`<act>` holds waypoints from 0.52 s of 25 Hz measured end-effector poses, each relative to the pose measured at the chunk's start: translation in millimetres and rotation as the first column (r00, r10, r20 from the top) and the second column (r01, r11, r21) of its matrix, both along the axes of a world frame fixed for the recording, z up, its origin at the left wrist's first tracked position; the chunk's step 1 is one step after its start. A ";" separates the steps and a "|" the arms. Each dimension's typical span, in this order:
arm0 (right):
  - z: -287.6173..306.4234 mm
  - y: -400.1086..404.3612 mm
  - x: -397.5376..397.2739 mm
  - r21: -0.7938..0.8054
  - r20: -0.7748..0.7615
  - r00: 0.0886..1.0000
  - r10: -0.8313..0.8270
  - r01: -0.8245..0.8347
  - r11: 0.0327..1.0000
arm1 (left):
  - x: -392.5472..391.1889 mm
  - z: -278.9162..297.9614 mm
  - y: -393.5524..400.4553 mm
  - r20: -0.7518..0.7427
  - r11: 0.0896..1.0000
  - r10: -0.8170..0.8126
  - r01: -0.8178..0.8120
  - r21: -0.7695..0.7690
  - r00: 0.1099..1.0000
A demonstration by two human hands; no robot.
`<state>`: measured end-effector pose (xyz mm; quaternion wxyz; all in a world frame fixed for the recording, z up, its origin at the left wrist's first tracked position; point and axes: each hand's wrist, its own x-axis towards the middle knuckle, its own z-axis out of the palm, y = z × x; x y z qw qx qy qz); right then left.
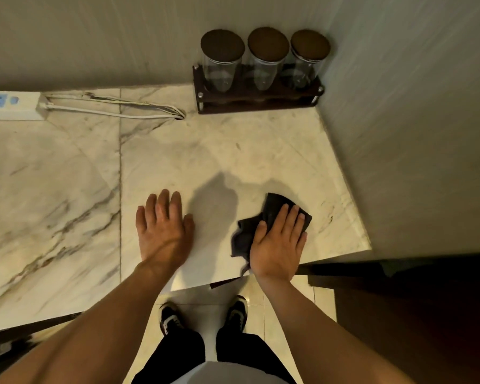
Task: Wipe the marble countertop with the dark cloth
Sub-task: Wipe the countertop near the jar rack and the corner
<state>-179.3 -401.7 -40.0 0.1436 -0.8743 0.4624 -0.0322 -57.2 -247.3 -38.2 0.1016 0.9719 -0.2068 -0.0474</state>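
Note:
A cream marble countertop [219,151] with grey veins fills the middle of the head view. The dark cloth [273,209] lies crumpled near the counter's front right corner. My right hand [279,245] presses flat on top of it, fingers stretched forward, and the cloth sticks out past the fingertips and to the left of the palm. My left hand [164,228] rests flat on the bare marble about a hand's width to the left, fingers spread, holding nothing.
Three clear jars with dark lids [265,59] stand in a dark wooden rack at the back right corner. A white power strip [11,105] and its cables [117,106] lie along the back wall at left. A grey wall [413,134] borders the counter's right side.

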 end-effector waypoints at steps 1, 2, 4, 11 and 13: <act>-0.7 -1.9 -6.0 -0.011 -0.001 0.999 0.034 -0.034 0.999 | 0.3 2.3 -0.7 0.000 1.000 -0.010 0.010 -0.001 1.000; -1.4 -4.8 -11.7 -0.026 -0.005 0.997 0.075 -0.075 0.997 | 1.4 5.9 -1.9 0.004 1.000 -0.019 0.019 0.011 1.000; -1.4 -13.1 -21.9 -0.061 -0.019 0.986 0.167 -0.168 0.984 | 3.7 12.8 -5.0 0.018 0.999 -0.022 0.021 0.048 1.000; 6.7 -70.3 -48.0 -0.050 -0.155 0.807 0.570 -0.583 0.811 | -15.7 12.6 -38.8 -0.014 0.978 -0.206 0.206 0.016 0.978; 8.4 -86.4 -49.8 -0.032 -0.171 0.743 0.647 -0.660 0.750 | -19.0 8.9 -49.4 -0.039 0.981 -0.193 0.193 -0.003 0.980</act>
